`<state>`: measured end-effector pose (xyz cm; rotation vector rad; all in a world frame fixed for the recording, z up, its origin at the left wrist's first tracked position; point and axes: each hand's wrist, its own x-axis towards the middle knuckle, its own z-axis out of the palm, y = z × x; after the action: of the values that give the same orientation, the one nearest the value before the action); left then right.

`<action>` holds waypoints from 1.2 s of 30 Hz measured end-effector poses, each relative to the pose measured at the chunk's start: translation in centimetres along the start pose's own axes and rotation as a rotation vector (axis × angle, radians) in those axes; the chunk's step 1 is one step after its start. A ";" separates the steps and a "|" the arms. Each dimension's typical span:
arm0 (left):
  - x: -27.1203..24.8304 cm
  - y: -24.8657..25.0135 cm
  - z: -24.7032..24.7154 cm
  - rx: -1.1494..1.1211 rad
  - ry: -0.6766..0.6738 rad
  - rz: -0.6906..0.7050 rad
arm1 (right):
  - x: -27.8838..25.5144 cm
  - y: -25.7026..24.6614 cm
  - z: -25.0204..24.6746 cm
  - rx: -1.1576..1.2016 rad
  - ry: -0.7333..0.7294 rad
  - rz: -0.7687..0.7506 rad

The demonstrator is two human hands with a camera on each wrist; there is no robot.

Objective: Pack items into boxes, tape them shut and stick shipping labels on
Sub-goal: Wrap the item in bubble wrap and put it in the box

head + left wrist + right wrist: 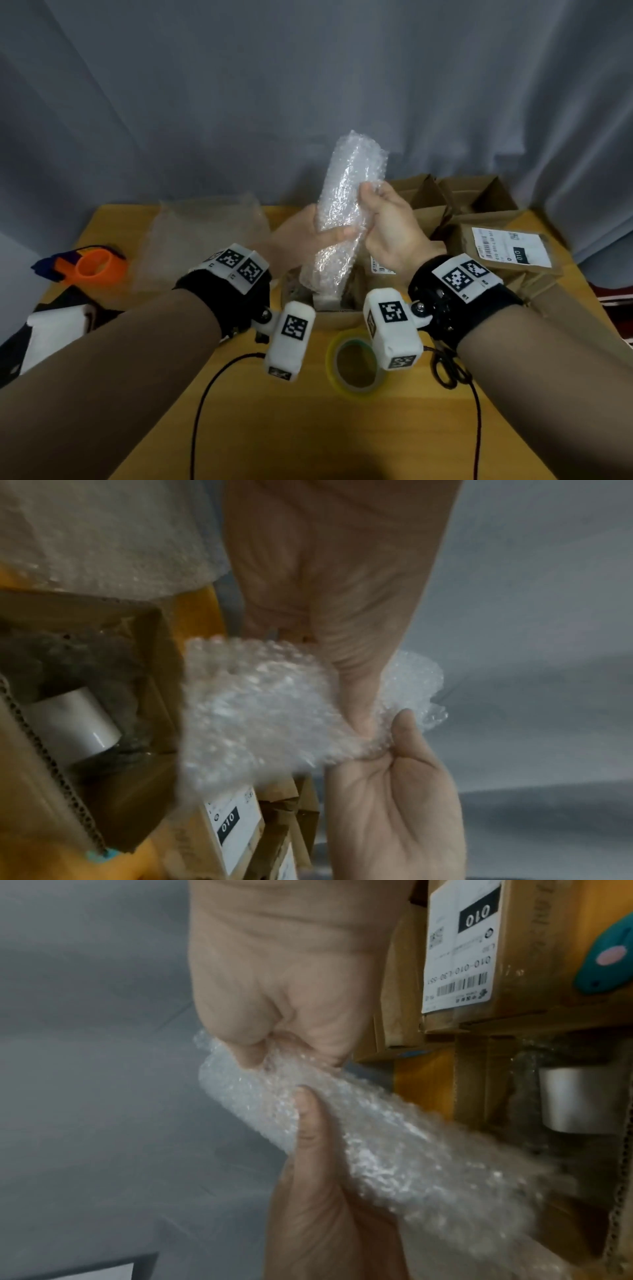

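We held the bubble-wrap roll [346,212] tilted above the open box [334,317], our left hand [301,236] curled round its middle and our right hand [390,226] pinching its upper edge. The shipping label [510,248] on a sealed box [507,260] read "010".

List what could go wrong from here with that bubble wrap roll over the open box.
1. Both the left hand and the right hand grip the bubble wrap roll only by its soft outer layer, so it may unroll or slip.
2. The open box already holds a white cylinder; pushing the roll in could jam against it.
3. The tape roll and scissors lie under the wrists and could be knocked.
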<state>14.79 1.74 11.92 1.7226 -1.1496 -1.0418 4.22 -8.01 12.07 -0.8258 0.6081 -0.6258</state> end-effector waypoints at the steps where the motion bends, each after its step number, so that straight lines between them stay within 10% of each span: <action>1: 0.1 -0.2 -0.1 0.007 0.018 -0.008 | 0.0 0.3 0.0 0.026 -0.041 0.016; 7: 1.0 -2.4 -1.5 0.757 -0.014 -0.085 | 0.0 1.5 -2.2 -1.297 -0.085 -0.481; 10: 0.9 -4.0 -1.6 0.686 -0.122 -0.033 | 0.4 2.9 -3.0 -1.702 -0.305 -0.371; 17: -0.4 -5.1 -2.7 0.517 0.137 -0.164 | 0.7 4.1 -4.4 -1.036 -0.146 0.052; 21: -0.9 -5.4 -1.7 -0.066 0.182 -0.287 | 0.8 4.7 -4.3 -0.560 -0.003 0.203; 26: -0.8 -5.8 -0.4 -0.432 0.291 -0.412 | 0.9 5.2 -4.4 -0.505 0.067 0.267; 36: -0.7 -7.3 0.0 0.025 0.341 -0.412 | 0.0 6.0 -3.7 -0.597 -0.061 0.239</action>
<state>16.71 4.35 5.32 2.1127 -0.6089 -0.9189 3.22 -6.61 5.19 -1.2985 0.8397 -0.1922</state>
